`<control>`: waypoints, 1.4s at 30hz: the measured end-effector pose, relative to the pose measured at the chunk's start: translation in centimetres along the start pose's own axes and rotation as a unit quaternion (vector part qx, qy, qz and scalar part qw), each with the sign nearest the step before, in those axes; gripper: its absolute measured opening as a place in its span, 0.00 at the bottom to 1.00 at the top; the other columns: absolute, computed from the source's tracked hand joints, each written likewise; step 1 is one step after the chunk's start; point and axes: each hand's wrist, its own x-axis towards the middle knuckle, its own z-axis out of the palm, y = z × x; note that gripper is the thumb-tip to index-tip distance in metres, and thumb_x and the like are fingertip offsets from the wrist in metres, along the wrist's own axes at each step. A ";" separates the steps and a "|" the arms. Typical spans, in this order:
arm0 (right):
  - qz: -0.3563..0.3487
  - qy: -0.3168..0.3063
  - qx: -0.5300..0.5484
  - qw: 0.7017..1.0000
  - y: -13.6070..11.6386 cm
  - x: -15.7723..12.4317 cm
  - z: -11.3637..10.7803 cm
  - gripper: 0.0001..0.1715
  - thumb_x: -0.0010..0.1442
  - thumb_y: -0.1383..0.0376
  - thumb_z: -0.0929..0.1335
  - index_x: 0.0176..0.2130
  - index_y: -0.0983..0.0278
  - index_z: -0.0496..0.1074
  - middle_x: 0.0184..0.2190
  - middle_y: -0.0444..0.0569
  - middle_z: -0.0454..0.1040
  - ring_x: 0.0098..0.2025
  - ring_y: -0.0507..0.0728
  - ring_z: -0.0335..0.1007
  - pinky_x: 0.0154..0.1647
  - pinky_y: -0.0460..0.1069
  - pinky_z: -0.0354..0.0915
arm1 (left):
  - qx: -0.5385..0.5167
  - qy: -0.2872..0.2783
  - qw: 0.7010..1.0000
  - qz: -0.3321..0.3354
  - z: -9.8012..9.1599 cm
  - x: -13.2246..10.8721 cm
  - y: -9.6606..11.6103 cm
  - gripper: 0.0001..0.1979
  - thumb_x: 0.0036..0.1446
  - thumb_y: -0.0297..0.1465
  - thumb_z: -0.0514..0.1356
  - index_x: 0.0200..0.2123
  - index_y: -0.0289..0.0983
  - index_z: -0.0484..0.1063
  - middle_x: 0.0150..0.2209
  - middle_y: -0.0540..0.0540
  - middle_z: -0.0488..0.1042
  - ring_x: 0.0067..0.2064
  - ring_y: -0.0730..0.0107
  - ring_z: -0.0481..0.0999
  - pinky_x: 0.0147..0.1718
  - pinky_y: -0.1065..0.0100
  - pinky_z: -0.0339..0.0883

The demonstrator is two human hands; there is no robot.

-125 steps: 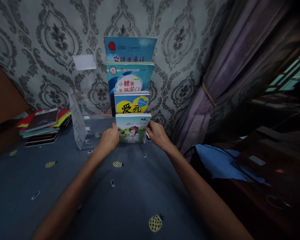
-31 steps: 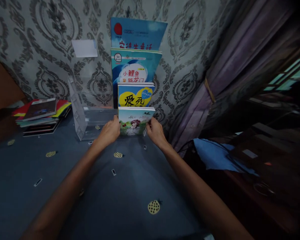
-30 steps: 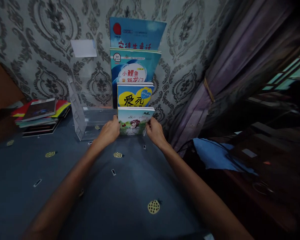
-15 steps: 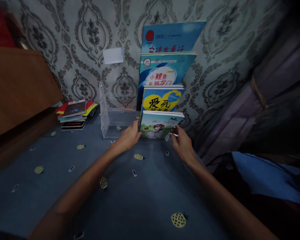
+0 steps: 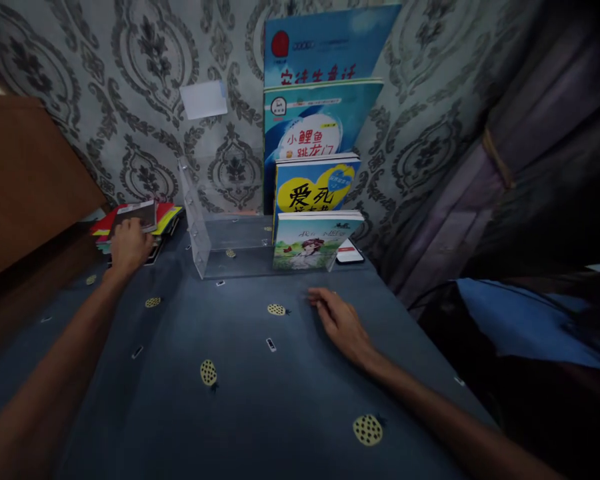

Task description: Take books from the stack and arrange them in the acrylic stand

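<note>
At the left, my left hand (image 5: 130, 245) lies over a dark grey book (image 5: 141, 215) on top of a stack, its fingers reaching across the cover and touching it. Red and yellow books (image 5: 167, 218) show beneath. My right hand (image 5: 341, 325) hovers low over the tablecloth in front of the clear display rack (image 5: 196, 230), fingers extended, holding nothing. The rack's right side bears a green picture book (image 5: 307, 247) in front, then a blue-and-yellow book (image 5: 317, 187), a teal book (image 5: 310, 130) and a tall blue book (image 5: 330, 47), stepped upward toward the back.
A phone (image 5: 351, 252) with a lit screen lies right of the rack. A white card (image 5: 204, 100) stands at the rack's top left. A brown box-like piece (image 5: 30, 173) is at far left; a tied curtain (image 5: 460, 187) hangs at right, above blue cloth (image 5: 520, 320).
My left hand has left the green book and moved left onto the stack. My right hand has drawn back from the rack toward me, revealing the phone. The view has shifted slightly.
</note>
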 end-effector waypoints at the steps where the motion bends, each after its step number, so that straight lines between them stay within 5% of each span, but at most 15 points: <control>1: -0.015 0.002 -0.018 1.000 -0.3 -0.1 0.2 0.18 0.67 0.67 0.60 0.50 0.59 0.73 0.44 0.52 0.80 0.46 0.61 0.78 0.53 0.59 0.73 | 0.009 -0.011 1.000 -0.006 0.3 0.8 -0.6 0.24 0.66 0.32 0.50 0.59 0.22 0.63 0.59 0.22 0.68 0.62 0.41 0.67 0.56 0.48 0.66; 8: -0.051 -0.033 -0.073 0.995 -1.2 -0.2 0.3 0.22 0.65 0.74 0.59 0.50 0.60 0.75 0.40 0.52 0.78 0.45 0.62 0.74 0.56 0.63 0.70 | 0.061 -0.102 0.993 -0.013 2.9 4.2 -3.8 0.26 0.63 0.27 0.52 0.63 0.26 0.60 0.62 0.23 0.67 0.64 0.37 0.67 0.57 0.31 0.61; 14: -0.066 -0.028 -0.050 0.996 -1.1 -0.1 0.1 0.21 0.65 0.74 0.59 0.47 0.61 0.77 0.43 0.54 0.78 0.46 0.62 0.74 0.53 0.62 0.71 | 0.097 -0.132 0.986 0.013 4.0 5.0 -4.7 0.25 0.65 0.25 0.46 0.64 0.28 0.61 0.60 0.24 0.70 0.61 0.38 0.71 0.55 0.27 0.59; 31: -0.077 -0.044 -0.064 0.994 -0.9 -0.1 -0.1 0.21 0.65 0.74 0.60 0.47 0.60 0.77 0.44 0.53 0.79 0.47 0.62 0.76 0.56 0.61 0.70 | 0.144 -0.142 0.978 0.059 3.4 4.9 -5.2 0.23 0.67 0.25 0.42 0.61 0.28 0.64 0.58 0.23 0.70 0.58 0.39 0.74 0.52 0.33 0.64; 42: -0.075 -0.066 -0.054 0.994 -1.3 0.1 -0.6 0.23 0.66 0.71 0.59 0.50 0.58 0.78 0.44 0.54 0.79 0.47 0.63 0.75 0.55 0.63 0.71 | 0.184 -0.145 0.965 0.117 2.5 4.4 -6.2 0.24 0.66 0.22 0.42 0.61 0.25 0.63 0.56 0.25 0.73 0.54 0.44 0.77 0.51 0.47 0.68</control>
